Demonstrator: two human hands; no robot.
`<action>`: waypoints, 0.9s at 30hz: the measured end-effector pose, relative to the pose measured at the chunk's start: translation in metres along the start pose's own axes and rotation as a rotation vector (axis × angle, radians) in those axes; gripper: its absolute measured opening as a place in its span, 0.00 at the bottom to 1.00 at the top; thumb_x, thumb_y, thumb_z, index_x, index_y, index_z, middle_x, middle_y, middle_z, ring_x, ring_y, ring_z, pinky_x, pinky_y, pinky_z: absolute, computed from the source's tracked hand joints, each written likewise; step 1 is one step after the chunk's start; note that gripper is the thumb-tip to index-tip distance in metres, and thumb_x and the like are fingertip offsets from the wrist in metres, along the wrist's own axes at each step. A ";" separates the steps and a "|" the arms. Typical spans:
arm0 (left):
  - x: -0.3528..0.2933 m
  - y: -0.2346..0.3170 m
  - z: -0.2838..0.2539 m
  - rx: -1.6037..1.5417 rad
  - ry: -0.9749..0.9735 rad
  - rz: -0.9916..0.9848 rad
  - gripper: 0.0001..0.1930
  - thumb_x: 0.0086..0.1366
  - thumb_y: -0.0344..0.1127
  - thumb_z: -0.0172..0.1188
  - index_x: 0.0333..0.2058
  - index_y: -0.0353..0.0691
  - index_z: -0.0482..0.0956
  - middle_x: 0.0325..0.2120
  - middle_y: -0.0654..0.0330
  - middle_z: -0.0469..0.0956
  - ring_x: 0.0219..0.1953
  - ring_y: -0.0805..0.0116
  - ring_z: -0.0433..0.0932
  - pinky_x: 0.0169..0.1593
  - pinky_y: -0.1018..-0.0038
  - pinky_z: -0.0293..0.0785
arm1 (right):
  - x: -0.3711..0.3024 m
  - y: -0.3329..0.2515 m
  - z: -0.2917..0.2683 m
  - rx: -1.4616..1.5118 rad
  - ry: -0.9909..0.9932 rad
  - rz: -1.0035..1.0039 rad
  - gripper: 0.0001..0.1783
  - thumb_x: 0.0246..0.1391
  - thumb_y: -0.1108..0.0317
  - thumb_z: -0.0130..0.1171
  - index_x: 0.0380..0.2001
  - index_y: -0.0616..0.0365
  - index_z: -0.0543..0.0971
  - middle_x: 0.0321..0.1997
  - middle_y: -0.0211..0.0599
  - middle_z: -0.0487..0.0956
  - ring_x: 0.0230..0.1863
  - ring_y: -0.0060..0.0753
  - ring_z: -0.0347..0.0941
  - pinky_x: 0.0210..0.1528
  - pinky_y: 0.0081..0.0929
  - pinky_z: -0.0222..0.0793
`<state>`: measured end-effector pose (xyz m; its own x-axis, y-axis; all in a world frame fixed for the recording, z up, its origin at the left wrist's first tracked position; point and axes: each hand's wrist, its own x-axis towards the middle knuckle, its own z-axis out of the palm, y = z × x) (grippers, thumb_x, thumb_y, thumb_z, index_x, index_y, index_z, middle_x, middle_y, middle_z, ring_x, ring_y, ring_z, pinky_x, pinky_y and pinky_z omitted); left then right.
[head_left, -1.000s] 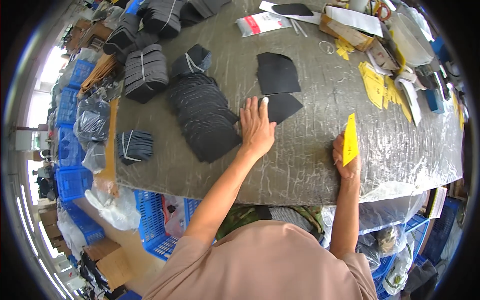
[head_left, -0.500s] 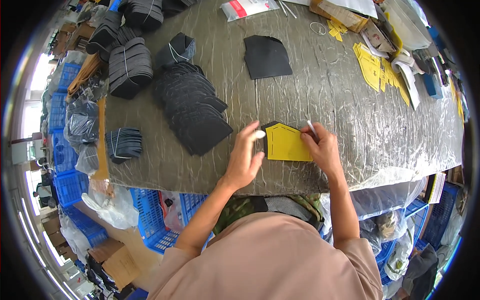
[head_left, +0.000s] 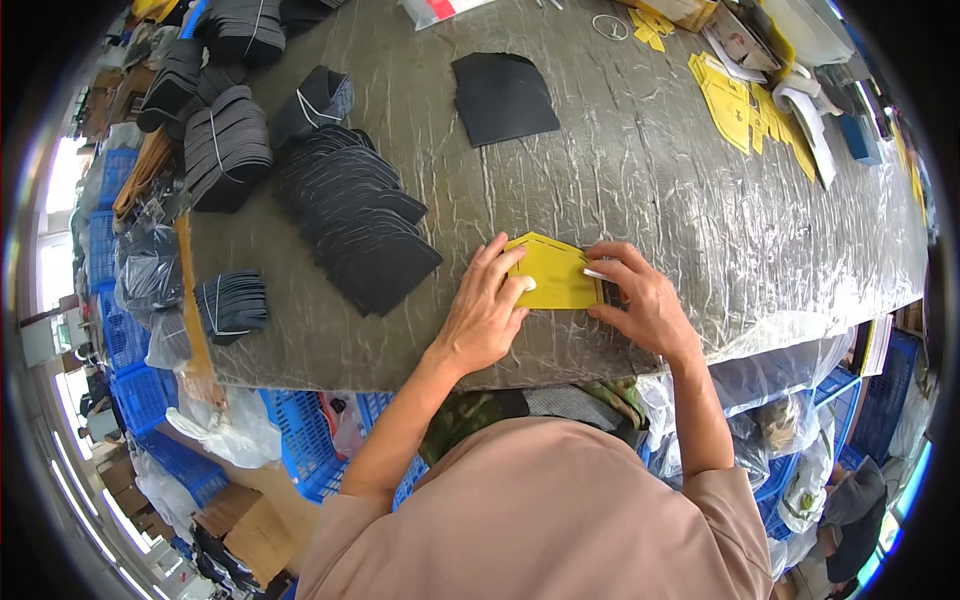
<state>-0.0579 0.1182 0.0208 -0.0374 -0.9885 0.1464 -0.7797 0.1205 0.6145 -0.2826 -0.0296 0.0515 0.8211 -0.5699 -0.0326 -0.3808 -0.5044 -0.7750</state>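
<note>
On the table, the yellow template is probably light and stiff, best steadied by its side edges, where the left hand rests spread fingers and the right hand holds a white pen.

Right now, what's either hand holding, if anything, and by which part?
Right hand: slim white tool between fingers, grip point hidden; fingertips also at right edge of yellow template. Left hand: fingers on its left edge; pinched or just pressed, can't tell.
</note>
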 end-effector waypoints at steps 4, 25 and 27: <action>-0.006 -0.009 -0.005 -0.056 -0.040 0.021 0.22 0.56 0.22 0.64 0.49 0.44 0.71 0.64 0.50 0.64 0.72 0.39 0.57 0.71 0.47 0.59 | -0.006 0.005 0.007 0.033 -0.023 0.036 0.28 0.43 0.71 0.73 0.51 0.54 0.79 0.60 0.33 0.76 0.52 0.46 0.80 0.50 0.39 0.79; -0.004 -0.016 -0.008 -0.025 -0.072 0.085 0.22 0.56 0.22 0.65 0.49 0.46 0.73 0.65 0.52 0.64 0.71 0.38 0.58 0.69 0.48 0.62 | -0.004 0.005 -0.001 0.051 -0.061 -0.012 0.26 0.44 0.75 0.71 0.51 0.53 0.81 0.60 0.32 0.74 0.51 0.43 0.80 0.50 0.39 0.79; -0.005 -0.016 -0.008 -0.027 -0.068 0.090 0.22 0.56 0.22 0.65 0.49 0.47 0.73 0.65 0.51 0.64 0.71 0.38 0.58 0.69 0.48 0.62 | -0.004 0.006 0.000 0.047 -0.061 -0.020 0.26 0.44 0.75 0.71 0.51 0.53 0.81 0.60 0.33 0.74 0.52 0.43 0.79 0.51 0.38 0.79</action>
<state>-0.0402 0.1220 0.0161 -0.1493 -0.9774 0.1494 -0.7541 0.2103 0.6221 -0.2881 -0.0307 0.0468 0.8532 -0.5187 -0.0545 -0.3454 -0.4835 -0.8043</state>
